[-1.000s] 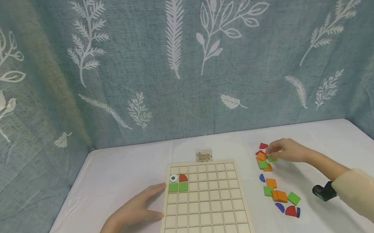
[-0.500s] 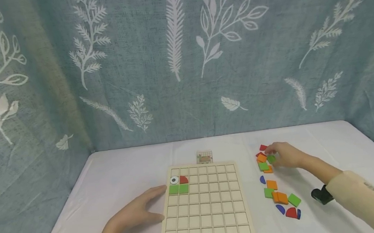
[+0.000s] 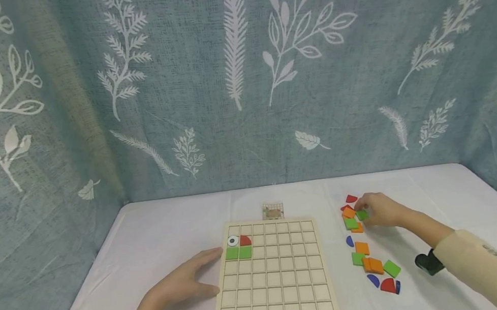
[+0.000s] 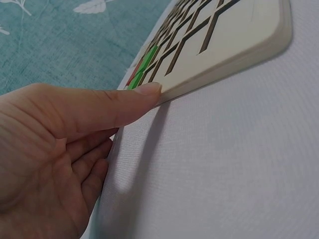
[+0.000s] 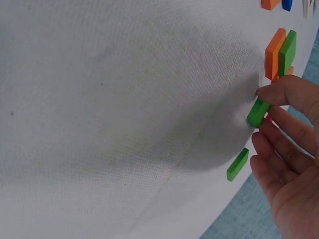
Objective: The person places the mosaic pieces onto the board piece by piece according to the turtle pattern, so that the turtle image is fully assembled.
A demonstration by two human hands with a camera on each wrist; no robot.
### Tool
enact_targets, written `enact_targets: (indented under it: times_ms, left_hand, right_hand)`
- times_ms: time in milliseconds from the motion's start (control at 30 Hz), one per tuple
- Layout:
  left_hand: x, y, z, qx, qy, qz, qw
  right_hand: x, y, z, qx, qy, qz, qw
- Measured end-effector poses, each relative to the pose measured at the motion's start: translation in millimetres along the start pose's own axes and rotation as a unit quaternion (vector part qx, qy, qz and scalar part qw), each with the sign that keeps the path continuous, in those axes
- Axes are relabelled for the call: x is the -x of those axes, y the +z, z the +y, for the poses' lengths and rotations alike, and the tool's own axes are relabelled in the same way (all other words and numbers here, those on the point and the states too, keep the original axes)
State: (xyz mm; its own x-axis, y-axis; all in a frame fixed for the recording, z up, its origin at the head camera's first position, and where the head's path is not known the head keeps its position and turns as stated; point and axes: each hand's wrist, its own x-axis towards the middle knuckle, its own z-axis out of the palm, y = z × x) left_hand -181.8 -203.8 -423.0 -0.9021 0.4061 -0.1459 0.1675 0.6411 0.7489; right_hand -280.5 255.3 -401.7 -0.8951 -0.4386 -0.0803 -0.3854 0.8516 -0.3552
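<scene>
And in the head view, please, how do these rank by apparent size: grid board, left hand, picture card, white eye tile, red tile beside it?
1. Grid board
2. Left hand
3. Picture card
4. White eye tile and red tile: nearly alike in size, so left unranked.

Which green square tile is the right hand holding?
The green square tile pinched by the right hand, right of the farthest orange square tile; other green tiles lie untouched.
</scene>
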Motion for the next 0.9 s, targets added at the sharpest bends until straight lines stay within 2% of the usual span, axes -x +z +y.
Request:
enact_targets:
  times_ms: [267, 767, 900]
  left_hand:
    - [1.8, -1.7, 1.5, -0.006, 0.004, -0.003, 1.0000]
    - [0.1, -0.8, 0.7, -0.006, 0.001, -0.001, 1.0000]
    - [-0.5, -0.4, -0.5, -0.006, -0.001, -0.001, 1.0000]
  right_hand:
    - [-0.6, 0.1, -2.2, -0.002, -0.006, 0.004, 1.000]
    - [0.5, -3.3, -6.2, 0.003, 0.026, -0.023, 0.999]
    - [3.6, -8.8, -4.2, 0.007, 0.011, -0.031, 0.999]
